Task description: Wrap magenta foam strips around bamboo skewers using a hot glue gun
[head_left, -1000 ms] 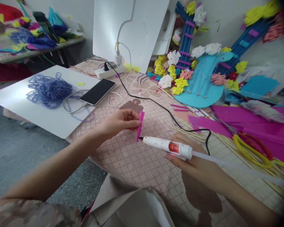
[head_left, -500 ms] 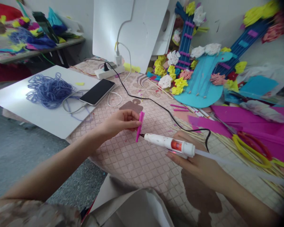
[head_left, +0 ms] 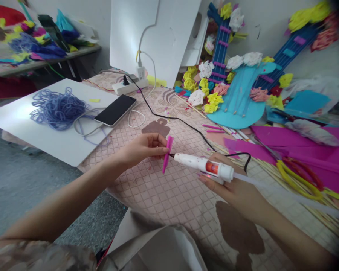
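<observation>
My left hand (head_left: 142, 148) pinches a small magenta foam strip (head_left: 167, 154) upright above the pink patterned tablecloth (head_left: 164, 195). My right hand (head_left: 231, 186) grips a white hot glue gun (head_left: 205, 166) with an orange switch; its dark nozzle touches the middle of the strip. A translucent glue stick (head_left: 285, 192) trails out of the gun's back. The gun's black cord (head_left: 186, 124) runs across the table to a white power strip (head_left: 128, 86).
A black phone (head_left: 115, 110) and a heap of purple yarn (head_left: 58, 107) lie on a white board at the left. Blue foam guitars with paper flowers (head_left: 237, 90) stand behind. Magenta sheets (head_left: 293, 145), yellow-handled scissors (head_left: 299, 177) and sticks lie at the right.
The glue gun's nozzle has slid up the strip from its lower end to its middle. My left hand holds the strip in nearly the same place.
</observation>
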Available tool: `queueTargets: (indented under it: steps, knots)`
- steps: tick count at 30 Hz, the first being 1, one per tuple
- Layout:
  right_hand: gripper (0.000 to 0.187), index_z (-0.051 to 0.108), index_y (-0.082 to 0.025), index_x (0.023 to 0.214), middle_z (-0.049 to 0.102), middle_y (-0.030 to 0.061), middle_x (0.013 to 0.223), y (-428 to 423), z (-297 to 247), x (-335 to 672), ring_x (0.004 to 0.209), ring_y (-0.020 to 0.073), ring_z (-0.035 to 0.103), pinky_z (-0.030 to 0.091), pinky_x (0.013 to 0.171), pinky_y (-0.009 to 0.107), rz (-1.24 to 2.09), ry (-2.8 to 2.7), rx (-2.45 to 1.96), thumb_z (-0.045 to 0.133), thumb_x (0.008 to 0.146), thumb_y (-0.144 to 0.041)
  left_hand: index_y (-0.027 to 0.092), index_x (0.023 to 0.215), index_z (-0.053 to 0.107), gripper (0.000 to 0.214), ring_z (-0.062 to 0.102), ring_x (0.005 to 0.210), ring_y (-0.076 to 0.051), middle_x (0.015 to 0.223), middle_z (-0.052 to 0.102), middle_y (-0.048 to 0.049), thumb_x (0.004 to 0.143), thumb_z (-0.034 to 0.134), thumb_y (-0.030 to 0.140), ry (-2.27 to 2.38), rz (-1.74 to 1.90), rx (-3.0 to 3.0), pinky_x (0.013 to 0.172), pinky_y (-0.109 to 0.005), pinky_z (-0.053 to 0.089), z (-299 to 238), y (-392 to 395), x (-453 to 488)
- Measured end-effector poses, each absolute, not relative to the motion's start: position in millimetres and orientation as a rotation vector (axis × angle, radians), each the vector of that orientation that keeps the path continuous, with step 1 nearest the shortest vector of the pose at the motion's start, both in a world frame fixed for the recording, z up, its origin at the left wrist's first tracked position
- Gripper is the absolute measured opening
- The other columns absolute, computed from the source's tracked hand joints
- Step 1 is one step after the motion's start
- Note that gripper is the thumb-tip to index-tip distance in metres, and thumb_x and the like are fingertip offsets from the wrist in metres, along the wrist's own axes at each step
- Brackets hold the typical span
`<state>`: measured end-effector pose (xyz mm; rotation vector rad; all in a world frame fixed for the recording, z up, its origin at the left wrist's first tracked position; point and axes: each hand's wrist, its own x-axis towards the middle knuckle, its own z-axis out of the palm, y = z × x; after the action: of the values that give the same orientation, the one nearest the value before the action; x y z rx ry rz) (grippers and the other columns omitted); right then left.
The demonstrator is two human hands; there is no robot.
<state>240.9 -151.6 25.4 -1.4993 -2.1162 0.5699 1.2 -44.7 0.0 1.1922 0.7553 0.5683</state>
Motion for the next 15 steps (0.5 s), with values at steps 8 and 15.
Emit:
queueTargets:
  steps: [8, 15]
  knots:
    - [0.022, 0.046, -0.023, 0.073, 0.051, 0.0, 0.073, -150.6, 24.9, 242.2, 0.069, 0.017, 0.051, 0.041, 0.061, 0.029, 0.509, -2.087, -1.521, 0.052, 0.09, -0.036, 0.012, 0.08, 0.057, 0.019, 0.056, 0.064, -0.006, 0.073, 0.063, 0.0012, 0.073, 0.073, 0.02, 0.73, 0.55, 1.201, 0.062, -0.02, 0.042, -1.2, -45.8, 1.1]
    - [0.025, 0.048, -0.023, 0.076, 0.056, 0.0015, 0.075, -148.9, 25.5, 245.0, 0.071, 0.0188, 0.056, 0.043, 0.062, 0.03, 0.462, -2.066, -1.61, 0.049, 0.091, -0.042, 0.012, 0.08, 0.057, 0.017, 0.056, 0.065, -0.006, 0.074, 0.063, 0.0016, 0.074, 0.072, 0.019, 0.693, 0.518, 1.182, 0.063, -0.019, 0.042, -1.6, -48.6, 1.4]
